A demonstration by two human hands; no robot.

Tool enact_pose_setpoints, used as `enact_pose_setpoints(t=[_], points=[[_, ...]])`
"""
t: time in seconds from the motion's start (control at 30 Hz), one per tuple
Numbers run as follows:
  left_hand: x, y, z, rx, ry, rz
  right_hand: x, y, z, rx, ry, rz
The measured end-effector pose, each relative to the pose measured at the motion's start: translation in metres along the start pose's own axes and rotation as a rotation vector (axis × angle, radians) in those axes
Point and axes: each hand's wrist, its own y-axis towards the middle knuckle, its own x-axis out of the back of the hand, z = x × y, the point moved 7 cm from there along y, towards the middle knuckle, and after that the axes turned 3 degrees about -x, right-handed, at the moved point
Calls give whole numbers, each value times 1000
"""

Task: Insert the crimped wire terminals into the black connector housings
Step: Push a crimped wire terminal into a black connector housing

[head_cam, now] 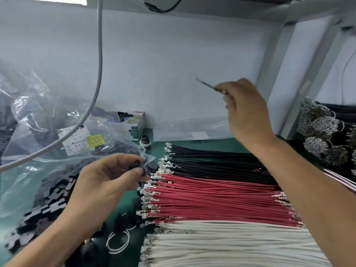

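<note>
A black connector housing [137, 165] is pinched between the thumb and fingertips of the left hand [107, 182], held low above the green worktop [159, 149] just beside the terminal ends of the wire rows. The right hand [246, 110] is raised well above the wires, its grip pressed together on a thin dark wire [209, 86] whose free end points up and to the left, blurred. On the worktop lie three bands of cut wires side by side: black wires [215, 160] farthest from the person, red wires [215, 197] in the middle, white wires [231, 245] nearest, each with silvery crimped terminals [152, 189] at the left ends. Loose black housings [48, 205] are heaped at lower left, partly under a clear plastic bag [38, 120] bearing a white label and a yellow sticker [94, 140]. A small open cardboard box [133, 124] stands behind, near the white back wall [173, 64]. A grey cable [99, 60] hangs down across the left. A white wire loop [118, 241] lies near the lower edge. Bundles of terminated wires [319, 128] are stacked at far right.
</note>
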Motion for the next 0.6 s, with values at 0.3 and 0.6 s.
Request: enact_pose_setpoints(t=[0.3, 0.6], points=[[-18, -10, 0, 102, -68, 127, 25, -98, 51, 373, -95, -33], [-29, -19, 1, 163, -56, 151, -10, -144, 32, 211, 198, 138]])
